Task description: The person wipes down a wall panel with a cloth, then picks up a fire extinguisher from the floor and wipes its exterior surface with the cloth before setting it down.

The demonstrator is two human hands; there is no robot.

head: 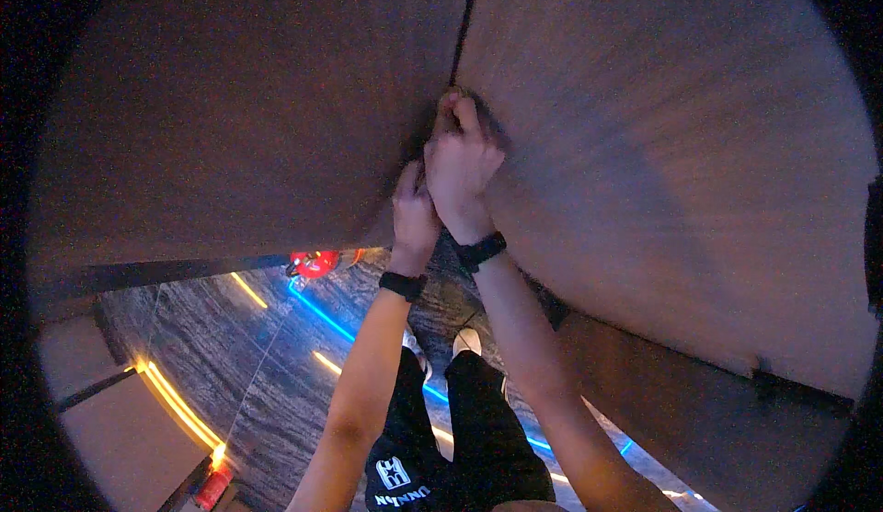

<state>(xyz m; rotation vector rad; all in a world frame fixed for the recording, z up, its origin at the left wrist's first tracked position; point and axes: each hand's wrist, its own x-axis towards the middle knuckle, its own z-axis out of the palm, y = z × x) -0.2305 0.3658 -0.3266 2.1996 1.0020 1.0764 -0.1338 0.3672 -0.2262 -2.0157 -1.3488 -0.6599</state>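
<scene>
My right hand (464,153) is raised to the dark seam between two large brown panels, its fingers bent together at the edge. Just below and to its left, my left hand (415,215) also reaches in at the seam, with its fingertips mostly hidden. Whether either hand holds anything small is too dark and blurred to see. The left panel (227,112) and the right panel (655,132) look like doors or boards with a faint wood grain. A black band (483,251) circles my right wrist, and another black band (403,286) my left.
A red fire extinguisher (316,263) stands on the dark streaked floor (207,332) beyond the left panel's lower edge. Blue and yellow light lines reflect there. Beige blocks (124,436) and a red cylinder (214,487) are at lower left. My shoes (467,341) are below the panels.
</scene>
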